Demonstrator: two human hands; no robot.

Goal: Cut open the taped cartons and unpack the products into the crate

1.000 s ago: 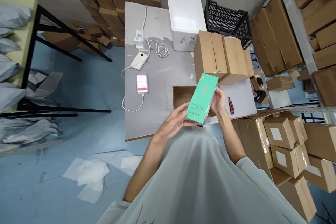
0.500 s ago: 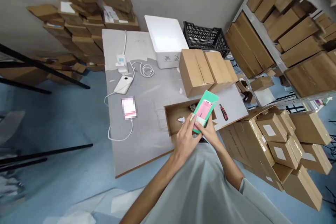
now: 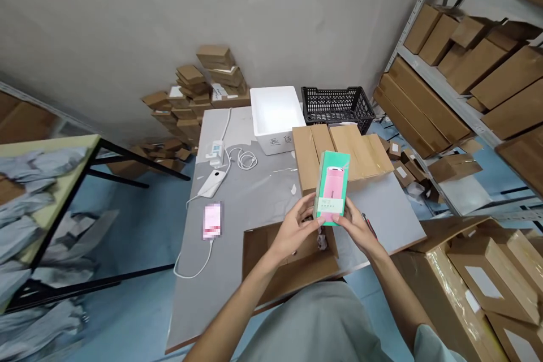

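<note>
Far left: grey bagged parcels (image 3: 21,218) on a black-legged rack, then flattish cardboard boxes (image 3: 186,110) piled against the wall. Grey surface (image 3: 241,198), left part: phone (image 3: 212,220) with blurred-out screen, cable plugged in; white device (image 3: 212,183) just behind it. Next, white bin (image 3: 275,143), handwriting on front. Open carton (image 3: 259,288) at near edge, crumpled bits inside. Left hand (image 3: 294,227): grip closed round left side of green box (image 3: 345,169), thumb on front face. Box is held up over the carton's right part, pink picture facing the wearer. Right hand (image 3: 357,228): grip on the box's lower right, thumb on front too. Behind: closed cartons (image 3: 311,161), black crate (image 3: 339,106). Far right: metal shelving (image 3: 449,93) with boxes.
</note>
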